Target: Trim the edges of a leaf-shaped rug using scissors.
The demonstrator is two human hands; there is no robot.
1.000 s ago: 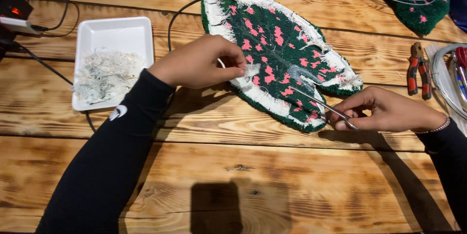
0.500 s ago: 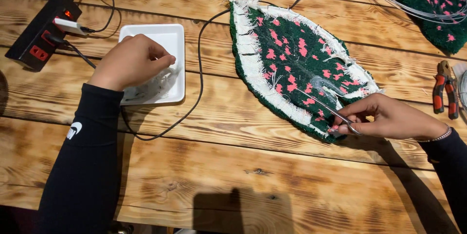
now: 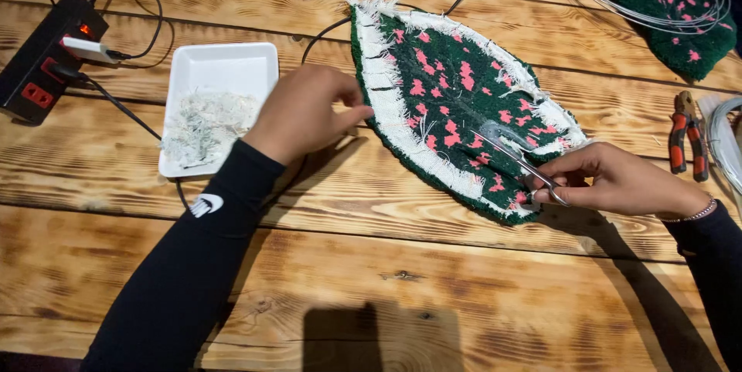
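Currently the leaf-shaped tufted piece (image 3: 448, 101) lies flat mid-table on the wooden table (image 3: 386, 264), green pile with pink flecks, frayed white backing edge; judged soft, light, floppy; best gripped at the white border. Right hand (image 3: 610, 182) grasps small scissors (image 3: 525, 163), blades over the pile; left hand (image 3: 305, 113) empty, fingers loose, near the left edge; white tray (image 3: 220, 70) of trimmings beside it.

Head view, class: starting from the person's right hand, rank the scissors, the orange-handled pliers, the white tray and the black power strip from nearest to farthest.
From the right hand:
1. Scissors: held in that hand, over the leaf-shaped rug's tip.
2. Orange-handled pliers: up and to its right, on the table.
3. White tray: across the rug, beyond the left hand.
4. Black power strip: far left edge.
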